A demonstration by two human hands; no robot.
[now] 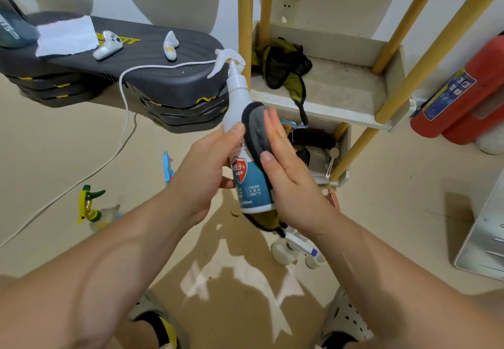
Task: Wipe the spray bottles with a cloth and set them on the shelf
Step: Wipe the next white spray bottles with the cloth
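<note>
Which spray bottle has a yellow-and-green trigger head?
The clear bottle on the floor at the left. The white bottle that the left hand grips has a white trigger head.

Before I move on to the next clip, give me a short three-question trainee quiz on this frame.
1. True or false: the white spray bottle already stands on the shelf.
2. Fill in: the right hand presses a grey ____ flat against the bottle.
3. The left hand: A grips the bottle; B hangs idle; C rests on the shelf.
Key: 1 false, it is held in the air; 2 cloth; 3 A.
</note>
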